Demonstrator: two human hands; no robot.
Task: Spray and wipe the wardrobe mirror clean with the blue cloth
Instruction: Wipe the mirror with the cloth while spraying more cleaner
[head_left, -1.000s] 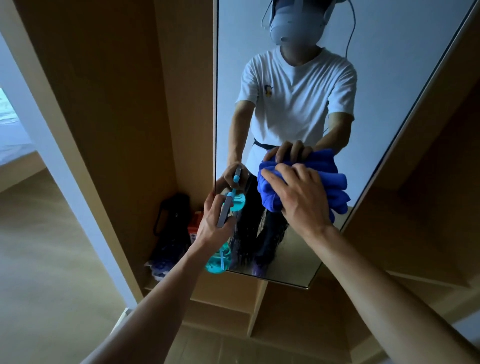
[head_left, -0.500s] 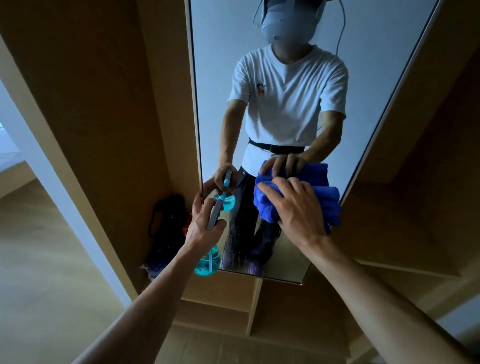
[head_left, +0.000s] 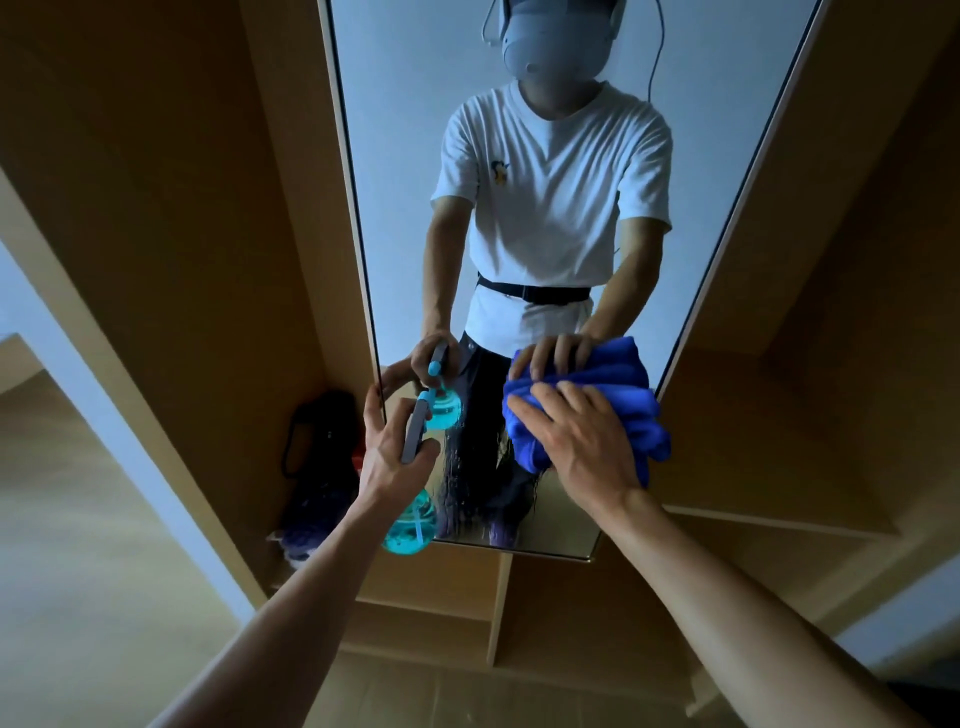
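The tall wardrobe mirror fills the upper middle of the head view and reflects a person in a white T-shirt. My right hand presses a bunched blue cloth flat against the lower right part of the glass, fingers spread. My left hand grips a spray bottle with teal liquid and a grey and blue spray head, its nozzle close to the mirror's lower left edge. Wet droplets and streaks cover the glass between my hands.
Wooden wardrobe panels frame the mirror on both sides, with low compartments under it. A dark bag and a red item sit in the left compartment. Pale floor lies at the lower left.
The view has closed in on the mirror. My right hand and the cloth have slid slightly right along the glass. My left hand still holds the bottle at the lower left edge.
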